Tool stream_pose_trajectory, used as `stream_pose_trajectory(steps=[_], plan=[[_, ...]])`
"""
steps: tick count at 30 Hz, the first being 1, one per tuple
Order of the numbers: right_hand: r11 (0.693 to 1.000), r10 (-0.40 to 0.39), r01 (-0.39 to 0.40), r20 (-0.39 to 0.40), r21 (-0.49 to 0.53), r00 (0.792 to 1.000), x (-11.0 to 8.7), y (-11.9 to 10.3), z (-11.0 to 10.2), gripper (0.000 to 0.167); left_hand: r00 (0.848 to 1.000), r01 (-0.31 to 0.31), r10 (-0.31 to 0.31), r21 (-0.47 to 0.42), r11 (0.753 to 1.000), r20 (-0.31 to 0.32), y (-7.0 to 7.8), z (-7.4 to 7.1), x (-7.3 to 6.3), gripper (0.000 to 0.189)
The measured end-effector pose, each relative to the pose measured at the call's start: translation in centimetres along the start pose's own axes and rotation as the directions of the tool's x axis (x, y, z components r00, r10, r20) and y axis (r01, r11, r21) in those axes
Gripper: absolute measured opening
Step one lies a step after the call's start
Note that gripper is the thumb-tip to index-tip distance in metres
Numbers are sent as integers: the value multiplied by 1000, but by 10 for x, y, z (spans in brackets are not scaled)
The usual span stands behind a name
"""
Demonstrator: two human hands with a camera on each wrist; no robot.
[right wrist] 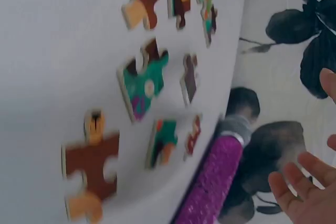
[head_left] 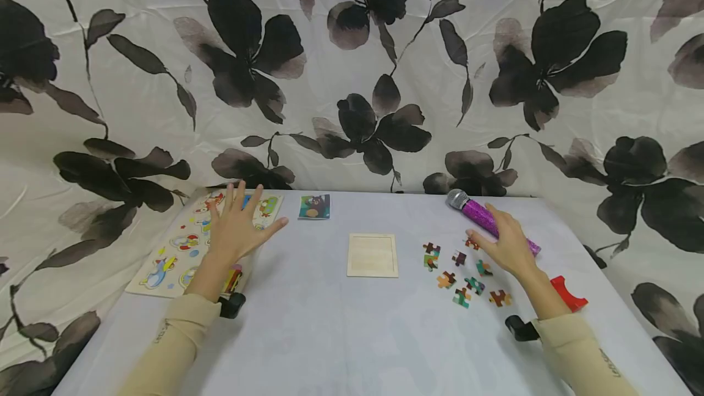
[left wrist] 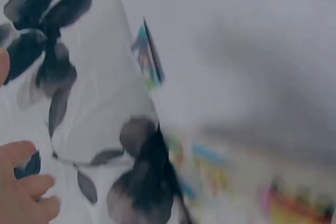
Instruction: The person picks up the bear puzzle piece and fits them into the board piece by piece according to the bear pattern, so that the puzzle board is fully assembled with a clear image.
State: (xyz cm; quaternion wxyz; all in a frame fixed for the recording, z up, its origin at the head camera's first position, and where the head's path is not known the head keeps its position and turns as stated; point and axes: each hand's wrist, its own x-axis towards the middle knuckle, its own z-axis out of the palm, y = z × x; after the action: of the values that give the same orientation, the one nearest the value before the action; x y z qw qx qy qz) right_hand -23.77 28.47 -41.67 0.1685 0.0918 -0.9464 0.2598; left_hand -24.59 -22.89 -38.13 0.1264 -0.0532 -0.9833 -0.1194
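Observation:
My left hand (head_left: 233,230) is held with fingers spread over the colourful picture board (head_left: 184,261) at the table's left, partly covering it. Its fingers (left wrist: 31,184) are empty in the left wrist view. On the other side, my right hand (head_left: 510,244) hovers with fingers extended near a purple glitter microphone (head_left: 480,217) and the loose jigsaw pieces (head_left: 445,280). The right wrist view shows that hand (right wrist: 315,200) holding nothing, with a brown jigsaw piece (right wrist: 97,163) lying flat. Between the hands lies a square wooden tray (head_left: 372,255) with a raised rim.
A small picture card (head_left: 315,207) lies near the table's back edge, right of the board. Beside my right forearm is a red curved object (head_left: 569,294). A white cloth with dark flowers (head_left: 363,127) hangs behind the white table (head_left: 352,335).

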Motion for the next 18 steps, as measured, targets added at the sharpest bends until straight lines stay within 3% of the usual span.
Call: stream_pose_trajectory(steps=[4, 9, 13, 18], plan=[[998, 8, -13, 83, 61, 997, 2, -6, 18, 72, 998, -15, 22, -130, 991, 51, 21, 24, 1, 91], [994, -34, 21, 118, 109, 992, 5, -13, 42, 63, 990, -37, 75, -294, 955, 121, 49, 56, -3, 86], [988, -64, 39, 164, 153, 984, 6, -15, 60, 58, 980, -53, 120, -376, 925, 159, 71, 81, -5, 82], [988, -64, 26, 255, 149, 965, 4, -18, 76, 61, 966, -49, 150, -420, 906, 211, 96, 105, -5, 85]])
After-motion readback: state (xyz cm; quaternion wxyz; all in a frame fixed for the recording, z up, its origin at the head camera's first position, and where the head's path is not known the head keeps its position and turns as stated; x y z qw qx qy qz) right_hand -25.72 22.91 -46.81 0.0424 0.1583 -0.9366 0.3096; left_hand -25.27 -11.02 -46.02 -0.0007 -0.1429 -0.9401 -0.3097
